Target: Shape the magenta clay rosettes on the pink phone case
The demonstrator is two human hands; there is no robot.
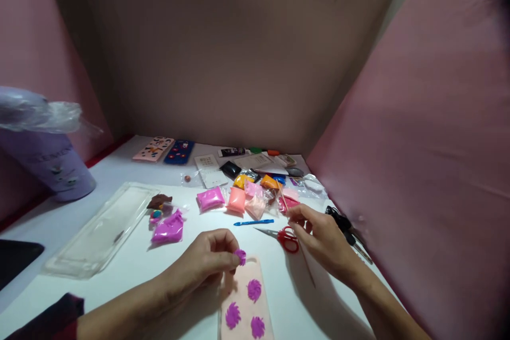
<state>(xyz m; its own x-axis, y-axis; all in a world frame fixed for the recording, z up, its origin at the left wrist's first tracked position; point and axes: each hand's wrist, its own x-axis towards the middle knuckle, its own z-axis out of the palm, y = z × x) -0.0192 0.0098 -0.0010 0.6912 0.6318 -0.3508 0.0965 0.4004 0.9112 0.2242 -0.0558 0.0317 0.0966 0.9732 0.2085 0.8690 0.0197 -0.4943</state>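
Fingers of the left hand (213, 256), pinched closely together, hold a small purple fringed piece (240, 257) at the upper end of a pale pink phone case (241, 295); whether the piece touches the case cannot be told. Fingers of the right hand (321, 236) close narrowly around a thin stick (307, 264), which slants with its lower end toward the person. Three purple rosettes (254, 290) lie on the case, whose near end is cut off by the lower edge of the view. Just beside the right hand are red-handled scissors (288, 239), blades pointing left, and, slightly beyond them, a blue tool (254, 222). Farther out on the white bench (133, 265) lie a magenta packet (211, 198), a coral packet (236, 200) and, to the left, a purple packet (168, 228) near a clear tray (101, 236). Two patterned cases (179, 152) lie toward the back; a lilac cup (59, 162) stands at far left.
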